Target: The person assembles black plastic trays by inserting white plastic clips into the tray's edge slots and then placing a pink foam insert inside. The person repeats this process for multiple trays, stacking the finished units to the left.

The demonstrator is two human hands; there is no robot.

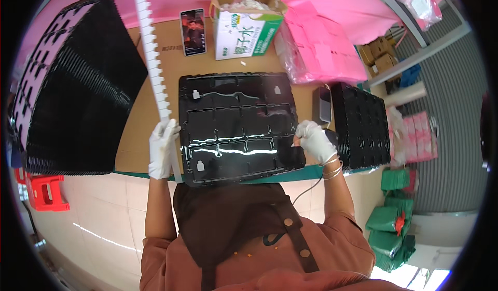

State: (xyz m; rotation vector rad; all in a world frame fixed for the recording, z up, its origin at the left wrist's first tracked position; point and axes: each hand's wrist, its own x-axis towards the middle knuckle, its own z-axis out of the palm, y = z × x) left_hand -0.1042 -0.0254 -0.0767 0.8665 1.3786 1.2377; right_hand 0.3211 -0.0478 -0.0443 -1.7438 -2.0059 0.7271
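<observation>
My left hand [162, 148], in a white glove, is closed around the lower part of a long white strip with a notched edge [151, 52]. The strip runs up past the far edge of the table. A shiny black plastic tray [233, 122] with moulded ridges lies in front of me. Small white bottle-shaped pieces sit on it: an upper-left piece [195, 94], an upper-right piece [277, 90] and a lower-left piece [201, 165]. At the tray's right edge, my gloved right hand [315, 141] has its fingers pinched together. Whatever is between them is hidden.
A tall stack of black trays [88, 93] stands at left, a smaller black stack [360, 127] at right. Behind are a phone [193, 33], an open carton [244, 34] and pink wrapped packs [324, 47]. A dark-faced device [324, 104] lies beside the right stack. A red stool [47, 192] stands on the floor.
</observation>
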